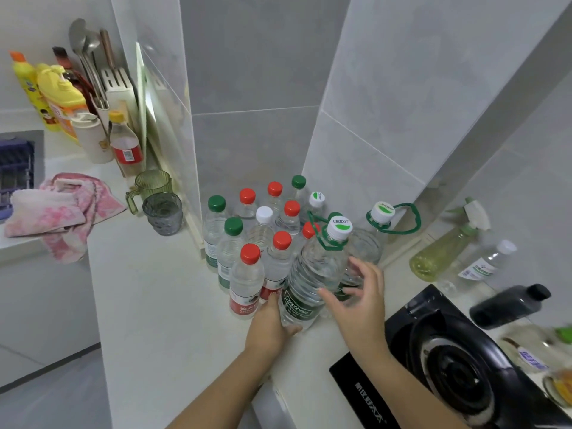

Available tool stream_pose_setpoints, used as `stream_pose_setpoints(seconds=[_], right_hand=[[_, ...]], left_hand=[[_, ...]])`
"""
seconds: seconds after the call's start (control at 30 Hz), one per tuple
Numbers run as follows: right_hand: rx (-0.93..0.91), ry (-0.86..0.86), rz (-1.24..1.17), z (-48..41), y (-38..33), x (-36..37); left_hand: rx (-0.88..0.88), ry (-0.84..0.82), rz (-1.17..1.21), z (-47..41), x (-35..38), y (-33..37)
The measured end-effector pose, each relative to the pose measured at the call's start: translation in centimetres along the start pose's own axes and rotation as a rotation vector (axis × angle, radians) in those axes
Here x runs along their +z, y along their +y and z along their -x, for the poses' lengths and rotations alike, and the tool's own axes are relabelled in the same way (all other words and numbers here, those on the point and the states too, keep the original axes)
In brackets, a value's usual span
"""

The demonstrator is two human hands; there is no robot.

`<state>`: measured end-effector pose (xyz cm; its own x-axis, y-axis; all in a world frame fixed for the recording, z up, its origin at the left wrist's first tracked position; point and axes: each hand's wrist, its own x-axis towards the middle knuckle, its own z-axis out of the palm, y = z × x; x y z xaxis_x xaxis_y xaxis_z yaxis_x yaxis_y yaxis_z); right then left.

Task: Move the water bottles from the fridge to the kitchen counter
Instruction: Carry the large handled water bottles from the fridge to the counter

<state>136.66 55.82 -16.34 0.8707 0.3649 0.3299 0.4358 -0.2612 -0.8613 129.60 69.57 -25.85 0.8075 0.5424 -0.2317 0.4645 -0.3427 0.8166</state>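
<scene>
A large clear water bottle with a white cap, green carry handle and dark green label leans on the white kitchen counter. My left hand grips its base from below. My right hand is beside its right flank, fingers spread and relaxed, touching or nearly touching it. Behind it, in the tiled corner, stand several small water bottles with red, green and white caps. Another large handled bottle stands to the right. No fridge is in view.
A black gas stove fills the lower right, with a spray bottle, a clear bottle and a dark bottle behind it. To the left are two green glass cups, a pink towel, detergent bottles and a utensil rack.
</scene>
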Motion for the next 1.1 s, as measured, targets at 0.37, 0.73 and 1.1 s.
stream_pose_setpoints(seconds=[0.37,0.73,1.1], right_hand=[[0.808,-0.124,-0.092,-0.5,8.9,0.9],[0.628,-0.099,0.132,-0.5,9.8,1.8],[0.871,-0.403,0.135,3.5,8.2,3.7]], left_hand=[[-0.036,0.066,-0.083,-1.0,1.2,-0.2],[0.024,0.089,-0.059,-0.7,1.5,-0.3],[-0.075,0.144,-0.230,2.3,-4.2,-7.1]])
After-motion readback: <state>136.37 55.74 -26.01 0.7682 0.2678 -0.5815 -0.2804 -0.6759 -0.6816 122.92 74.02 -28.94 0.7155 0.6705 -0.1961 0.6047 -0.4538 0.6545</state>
